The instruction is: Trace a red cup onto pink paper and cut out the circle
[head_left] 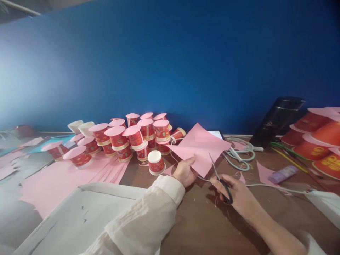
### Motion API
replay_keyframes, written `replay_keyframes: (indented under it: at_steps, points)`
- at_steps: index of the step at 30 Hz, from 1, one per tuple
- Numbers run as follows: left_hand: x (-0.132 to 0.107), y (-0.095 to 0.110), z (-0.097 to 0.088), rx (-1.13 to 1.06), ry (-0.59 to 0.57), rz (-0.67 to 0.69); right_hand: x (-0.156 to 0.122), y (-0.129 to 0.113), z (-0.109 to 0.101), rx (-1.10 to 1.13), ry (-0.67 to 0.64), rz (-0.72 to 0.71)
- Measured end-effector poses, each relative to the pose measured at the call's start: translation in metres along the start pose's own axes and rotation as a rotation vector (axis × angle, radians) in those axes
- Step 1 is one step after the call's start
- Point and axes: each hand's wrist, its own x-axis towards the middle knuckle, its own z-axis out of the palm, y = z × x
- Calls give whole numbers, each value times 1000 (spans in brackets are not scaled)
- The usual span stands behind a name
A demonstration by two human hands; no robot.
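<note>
A sheet of pink paper (198,143) is pinched in my left hand (185,172), thumb on top and fingers underneath, held up above the brown table. My right hand (235,191) grips black-handled scissors (215,169), whose blades point up and left at the paper's lower right edge. Whether the blades have cut into it I cannot tell. Just left of my left hand stands a red paper cup (156,163) with a white rim. Behind it, red cups (116,136) topped with pink paper discs are stacked in twos.
Pink sheets (79,180) and a white box lid (111,191) lie to the left. On the right are coiled cables (245,156), a purple glue stick (283,174), pencils (292,161), a black bottle (277,122) and more red cups (318,138). A blue partition (170,63) closes off the back.
</note>
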Motion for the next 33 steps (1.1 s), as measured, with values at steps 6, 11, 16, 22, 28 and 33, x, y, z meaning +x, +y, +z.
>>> replay_keyframes:
  at_steps: [6, 11, 16, 22, 28, 33]
  points:
    - [0, 0, 1, -7, 25, 4, 1, 1, 0, 19, 21, -19]
    - [1, 1, 0, -11, 23, -4, -1, -5, -1, 22, 27, -10]
    - [-1, 2, 1, -6, 54, -2, -4, -11, -3, 30, 14, 1]
    - [-2, 6, 1, -26, 60, -16, -4, -13, -4, -5, 9, 8]
    - [-1, 7, 2, -52, 92, -26, -3, -14, -9, 2, -45, 34]
    - [-1, 6, 2, -56, 100, -32, -3, -11, -14, 11, -75, 69]
